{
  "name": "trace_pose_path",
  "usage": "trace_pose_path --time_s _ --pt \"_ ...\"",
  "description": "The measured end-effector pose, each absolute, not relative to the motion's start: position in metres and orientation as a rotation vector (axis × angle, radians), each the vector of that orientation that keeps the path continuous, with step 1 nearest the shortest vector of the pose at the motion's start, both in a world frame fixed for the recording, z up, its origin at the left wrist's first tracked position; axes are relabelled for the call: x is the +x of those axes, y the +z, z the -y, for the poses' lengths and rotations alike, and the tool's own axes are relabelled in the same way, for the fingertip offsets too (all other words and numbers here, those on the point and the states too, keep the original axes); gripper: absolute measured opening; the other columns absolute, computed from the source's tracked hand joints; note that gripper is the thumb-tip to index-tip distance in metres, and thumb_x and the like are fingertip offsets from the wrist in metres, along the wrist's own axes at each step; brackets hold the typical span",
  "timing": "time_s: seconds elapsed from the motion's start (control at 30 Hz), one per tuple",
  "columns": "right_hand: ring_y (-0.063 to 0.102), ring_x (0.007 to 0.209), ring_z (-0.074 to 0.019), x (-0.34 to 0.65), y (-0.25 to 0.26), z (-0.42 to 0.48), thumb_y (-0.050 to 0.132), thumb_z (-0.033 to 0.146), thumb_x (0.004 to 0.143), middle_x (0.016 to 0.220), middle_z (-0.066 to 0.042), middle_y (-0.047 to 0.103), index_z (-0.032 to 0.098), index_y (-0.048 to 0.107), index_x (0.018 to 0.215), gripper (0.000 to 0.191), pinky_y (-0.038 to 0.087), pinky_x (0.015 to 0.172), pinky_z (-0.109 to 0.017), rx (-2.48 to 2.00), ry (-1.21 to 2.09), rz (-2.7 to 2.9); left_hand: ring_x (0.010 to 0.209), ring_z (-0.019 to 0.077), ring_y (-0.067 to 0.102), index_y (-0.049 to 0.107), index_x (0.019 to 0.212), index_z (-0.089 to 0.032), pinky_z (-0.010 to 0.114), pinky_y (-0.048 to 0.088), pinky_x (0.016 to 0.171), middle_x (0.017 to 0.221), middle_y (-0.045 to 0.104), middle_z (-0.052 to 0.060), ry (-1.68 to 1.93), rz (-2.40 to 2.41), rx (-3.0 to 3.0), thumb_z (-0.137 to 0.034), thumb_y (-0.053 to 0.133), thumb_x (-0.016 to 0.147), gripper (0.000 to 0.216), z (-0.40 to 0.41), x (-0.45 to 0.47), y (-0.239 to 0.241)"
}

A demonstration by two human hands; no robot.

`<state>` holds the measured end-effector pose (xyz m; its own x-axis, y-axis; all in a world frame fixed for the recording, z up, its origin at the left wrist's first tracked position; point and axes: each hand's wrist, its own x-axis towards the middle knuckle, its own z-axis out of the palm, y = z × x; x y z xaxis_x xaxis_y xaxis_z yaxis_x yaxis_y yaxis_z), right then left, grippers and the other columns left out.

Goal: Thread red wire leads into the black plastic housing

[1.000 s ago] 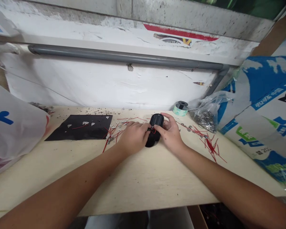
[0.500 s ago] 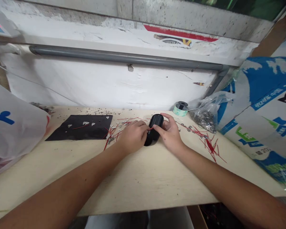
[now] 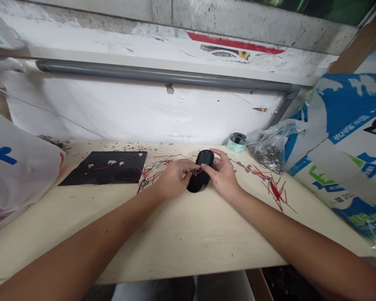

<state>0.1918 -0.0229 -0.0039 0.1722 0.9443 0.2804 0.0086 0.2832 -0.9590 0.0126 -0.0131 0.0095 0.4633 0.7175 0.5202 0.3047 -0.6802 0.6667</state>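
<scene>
A black oblong device (image 3: pixel 204 158) with rounded ends stands on the table between my hands. Over its front, my left hand (image 3: pixel 174 177) pinches at a small metal piece (image 3: pixel 194 172), partly covered by the fingertips. A short red wire (image 3: pixel 199 170) runs from there to my right hand (image 3: pixel 222 172). The right thumb presses on that wire at the device's right side, while the other fingers curl behind it. Left of my left hand lie loose metal tabs and red wires (image 3: pixel 148 174), close to a black mat (image 3: pixel 100 173) with several tabs on it.
On the right lie more red wires (image 3: pixel 277 191) and a row of metal tabs (image 3: pixel 247 167). Behind them stand a tape roll (image 3: pixel 236 143), a clear bag of metal parts (image 3: pixel 269 156) and a large printed box (image 3: pixel 347 159). A white plastic bag (image 3: pixel 21 163) occupies the left side.
My left fingers have shifted slightly and loosened, so the small metal piece now shows in front of the device. The right hand stays nearly where it was.
</scene>
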Motion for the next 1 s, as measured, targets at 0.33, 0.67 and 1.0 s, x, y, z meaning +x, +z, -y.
trace_pose_path --time_s 0.33,0.67,1.0 --pt "0.067 0.076 -0.0204 0.194 -0.007 0.019 0.08 0.031 0.067 0.087 0.0 0.069 0.025 0.051 0.121 0.062 0.054 0.07 -0.036 -1.058 0.942 1.101 0.101 0.0227 0.068 0.075 0.112 -0.022 0.038 0.057 0.09 0.11 0.074 0.008 1.06 -0.832 2.347 -0.005 0.056 0.082 0.04 0.011 0.009 0.011" --pt "0.067 0.078 -0.0209 0.191 -0.003 0.023 0.082 0.033 0.065 0.084 0.0 0.069 0.025 0.052 0.118 0.062 0.053 0.075 -0.036 -1.045 1.0 1.129 0.098 0.0206 0.07 0.078 0.104 -0.021 0.033 0.059 0.083 0.108 0.074 0.007 1.022 -0.876 1.955 -0.013 0.066 0.082 0.027 0.007 0.009 0.003" --pt "0.067 0.079 -0.0207 0.189 -0.002 0.025 0.083 0.034 0.065 0.084 0.0 0.069 0.025 0.051 0.119 0.063 0.052 0.075 -0.036 -1.034 1.013 1.137 0.097 0.0204 0.068 0.077 0.103 -0.021 0.035 0.053 0.088 0.104 0.076 0.005 1.092 -0.929 2.253 -0.006 0.062 0.08 0.032 0.016 0.011 0.014"
